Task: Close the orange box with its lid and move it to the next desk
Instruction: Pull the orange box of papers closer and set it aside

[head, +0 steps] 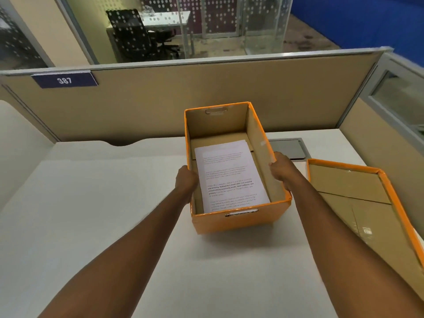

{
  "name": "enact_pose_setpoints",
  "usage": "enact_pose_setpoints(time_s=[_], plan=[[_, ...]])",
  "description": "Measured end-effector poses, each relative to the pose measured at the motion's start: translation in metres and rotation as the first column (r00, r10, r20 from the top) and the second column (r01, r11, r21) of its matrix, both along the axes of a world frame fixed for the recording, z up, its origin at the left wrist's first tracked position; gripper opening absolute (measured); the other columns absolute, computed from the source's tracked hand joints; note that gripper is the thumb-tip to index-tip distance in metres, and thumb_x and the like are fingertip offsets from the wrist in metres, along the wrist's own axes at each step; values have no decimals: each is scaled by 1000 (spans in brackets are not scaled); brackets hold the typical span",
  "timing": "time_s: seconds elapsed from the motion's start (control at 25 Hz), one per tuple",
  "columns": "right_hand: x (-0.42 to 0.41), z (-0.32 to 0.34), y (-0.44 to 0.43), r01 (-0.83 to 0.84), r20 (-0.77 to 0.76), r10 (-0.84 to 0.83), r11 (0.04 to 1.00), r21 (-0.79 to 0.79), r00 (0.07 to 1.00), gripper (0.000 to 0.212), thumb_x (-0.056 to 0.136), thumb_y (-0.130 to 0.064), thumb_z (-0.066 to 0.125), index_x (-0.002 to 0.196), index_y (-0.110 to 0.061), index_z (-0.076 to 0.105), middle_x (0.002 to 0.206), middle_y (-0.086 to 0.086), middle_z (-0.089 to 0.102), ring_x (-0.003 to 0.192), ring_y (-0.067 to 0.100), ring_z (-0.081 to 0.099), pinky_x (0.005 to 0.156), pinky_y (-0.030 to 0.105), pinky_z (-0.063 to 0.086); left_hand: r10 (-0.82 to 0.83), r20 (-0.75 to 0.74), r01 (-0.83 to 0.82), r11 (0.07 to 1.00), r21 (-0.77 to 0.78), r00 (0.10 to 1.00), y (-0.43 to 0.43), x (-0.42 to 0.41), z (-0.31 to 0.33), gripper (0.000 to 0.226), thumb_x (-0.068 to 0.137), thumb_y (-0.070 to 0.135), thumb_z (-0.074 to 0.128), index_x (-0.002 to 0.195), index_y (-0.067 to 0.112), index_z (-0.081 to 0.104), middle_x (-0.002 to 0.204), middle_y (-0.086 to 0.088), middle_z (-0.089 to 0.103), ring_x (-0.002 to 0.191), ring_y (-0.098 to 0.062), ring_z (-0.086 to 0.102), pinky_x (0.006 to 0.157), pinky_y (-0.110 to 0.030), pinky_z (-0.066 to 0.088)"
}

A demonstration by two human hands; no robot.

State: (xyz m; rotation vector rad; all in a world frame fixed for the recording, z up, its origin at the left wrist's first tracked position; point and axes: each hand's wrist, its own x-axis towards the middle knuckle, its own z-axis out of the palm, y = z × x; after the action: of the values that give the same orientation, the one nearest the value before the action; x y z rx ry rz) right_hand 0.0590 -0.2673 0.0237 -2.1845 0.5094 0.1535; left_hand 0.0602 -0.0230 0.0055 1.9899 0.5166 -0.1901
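- Head view looked down on a white desk [96,226], where the orange box [231,220] stood open with printed sheets [229,177] lying flat inside.
- Left hand [185,182] pressed against the box's left wall, and right hand [281,169] clasped its right wall.
- Lid [358,187] lay upside down just right of the box, apart from it.
- Partition behind carried a plate reading 387 [65,80].
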Motion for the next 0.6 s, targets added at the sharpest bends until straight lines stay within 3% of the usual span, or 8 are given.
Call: enact_pose_setpoints(time_s=[0.16, 0.24, 0.44, 0.52, 0.6], plan=[[-50, 11, 46, 28, 9, -28, 999, 19, 1000, 32, 94, -11, 38, 123, -12, 51, 106, 13, 59, 89, 28, 55, 68, 34, 41, 0, 9, 0, 1000, 8, 1000, 49, -52, 25, 30, 97, 10, 44, 126, 2, 48, 107, -10, 60, 86, -21, 58, 67, -28, 48], [-78, 13, 66, 39, 11, -39, 999, 20, 999, 31, 93, -11, 38, 120, -12, 52, 102, 11, 59, 82, 25, 55, 61, 29, 40, -21, 2, 21, 1000, 18, 1000, 69, -77, 32, 27, 97, 10, 45, 122, 2, 51, 108, -13, 61, 87, -23, 60, 68, -29, 48], [-160, 6, 122, 85, -2, -85, 995, 45, 996, 30, 92, -13, 36, 118, -15, 52, 90, 1, 58, 72, 16, 53, 50, 25, 36, -54, -7, 53, 998, -45, 999, 123, -152, 30, 10, 95, 12, 47, 96, 9, 57, 86, -9, 63, 70, -20, 60, 59, -29, 49], [-187, 3, 140, 91, -7, -91, 995, 47, 996, 30, 93, -16, 38, 119, -17, 52, 80, -7, 53, 69, 11, 50, 49, 24, 35, -61, -15, 60, 997, -47, 998, 140, -180, 27, 14, 95, 13, 48, 84, 15, 57, 81, -5, 62, 67, -19, 60, 58, -29, 49], [-208, -3, 159, 91, -21, -90, 994, 59, 996, 33, 93, -17, 40, 124, -18, 49, 82, -9, 53, 70, 10, 50, 50, 23, 34, -49, -22, 48, 998, -30, 999, 159, -200, 21, 22, 95, 12, 46, 76, 21, 53, 77, -4, 60, 63, -17, 57, 53, -26, 45]])
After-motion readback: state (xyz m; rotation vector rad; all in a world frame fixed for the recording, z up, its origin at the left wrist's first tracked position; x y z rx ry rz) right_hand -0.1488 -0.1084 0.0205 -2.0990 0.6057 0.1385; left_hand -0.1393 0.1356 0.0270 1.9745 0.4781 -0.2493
